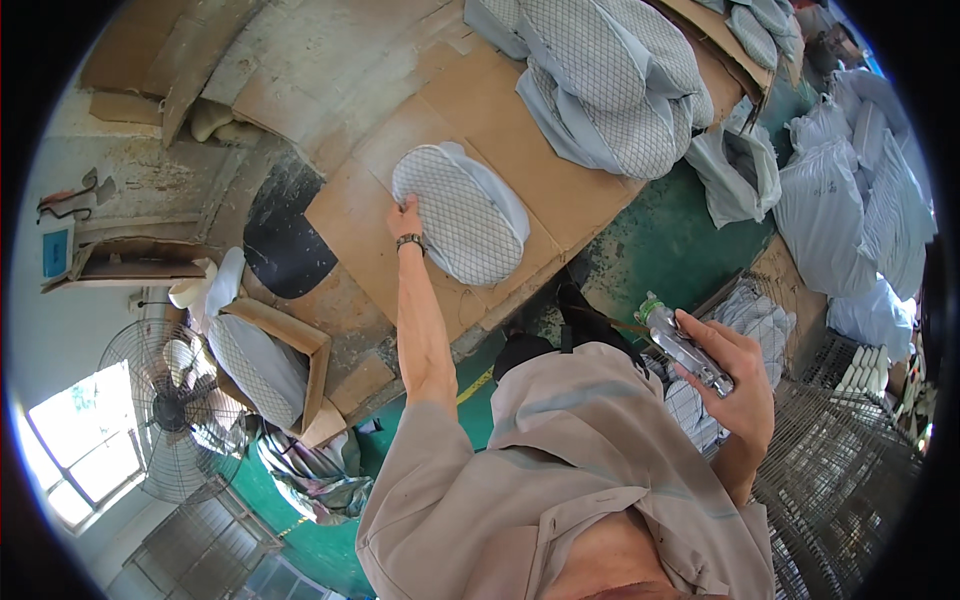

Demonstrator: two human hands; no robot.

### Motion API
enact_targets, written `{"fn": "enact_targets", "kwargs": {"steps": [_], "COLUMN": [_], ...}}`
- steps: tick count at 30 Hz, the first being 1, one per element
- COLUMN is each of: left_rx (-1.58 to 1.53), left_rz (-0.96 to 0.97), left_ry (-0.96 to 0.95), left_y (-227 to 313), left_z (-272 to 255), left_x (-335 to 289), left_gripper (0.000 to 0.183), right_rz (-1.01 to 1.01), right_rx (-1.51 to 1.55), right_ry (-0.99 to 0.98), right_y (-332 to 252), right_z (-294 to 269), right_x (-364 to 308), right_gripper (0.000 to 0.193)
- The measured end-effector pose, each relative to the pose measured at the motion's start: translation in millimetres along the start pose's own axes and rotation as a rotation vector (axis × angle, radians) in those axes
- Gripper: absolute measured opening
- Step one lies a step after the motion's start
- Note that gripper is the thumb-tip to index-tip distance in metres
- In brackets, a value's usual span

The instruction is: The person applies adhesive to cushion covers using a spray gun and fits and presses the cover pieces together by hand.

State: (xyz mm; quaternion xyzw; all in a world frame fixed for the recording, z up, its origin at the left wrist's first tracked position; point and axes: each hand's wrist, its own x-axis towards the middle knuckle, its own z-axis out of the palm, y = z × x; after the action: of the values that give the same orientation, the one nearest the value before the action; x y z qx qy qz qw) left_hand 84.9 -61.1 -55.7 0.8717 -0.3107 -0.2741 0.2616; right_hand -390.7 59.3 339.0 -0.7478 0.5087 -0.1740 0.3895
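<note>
An oval, light grey pad with a diamond-quilted cover (460, 215) lies on flat cardboard on the worktable. My left hand (404, 217) is closed on its left edge, the fingers pinching the rim. A plain grey flap of fabric shows along the pad's far right side. In my right hand (737, 372), held out over the floor beside the table, is a silver hand tool with a green end (685, 349). Its green end points up and left, away from my palm. The tool's exact kind cannot be made out.
More quilted pads (610, 90) are heaped at the table's far right. A black sheet (287, 232) lies left of the cardboard (350, 210). A wire-guarded fan (170, 410) stands at the left by the window. Full plastic bags (835, 200) and wire racks (830, 480) occupy the right.
</note>
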Motion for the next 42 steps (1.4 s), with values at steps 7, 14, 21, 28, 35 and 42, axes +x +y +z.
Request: {"fn": "enact_targets", "kwargs": {"steps": [7,14,21,28,35,42], "left_rx": [0.038,0.345,0.752,0.596,0.613,0.583], "left_rz": [0.441,0.784,0.854,0.889,0.859,0.837], "left_ry": [0.482,-0.139,-0.034,-0.111,-0.139,-0.143], "left_y": [14,71,7,0,3,0], "left_z": [4,17,53,76,75,69], "left_x": [-73,-204,-196,-199,-200,-201], "left_gripper": [0.078,0.106,0.076,0.081,0.078,0.080], "right_rz": [0.029,0.008,-0.015,-0.092,-0.163,-0.366], "right_rx": [0.007,-0.002,-0.022,0.099,-0.022,-0.174], "right_ry": [-0.004,-0.082,-0.102,-0.091,-0.109,-0.140], "right_y": [0,-12,-20,-47,-92,-147], "right_z": [2,2,10,11,7,23], "right_x": [2,16,18,20,23,35], "right_gripper": [0.071,0.060,0.059,0.059,0.070,0.064]}}
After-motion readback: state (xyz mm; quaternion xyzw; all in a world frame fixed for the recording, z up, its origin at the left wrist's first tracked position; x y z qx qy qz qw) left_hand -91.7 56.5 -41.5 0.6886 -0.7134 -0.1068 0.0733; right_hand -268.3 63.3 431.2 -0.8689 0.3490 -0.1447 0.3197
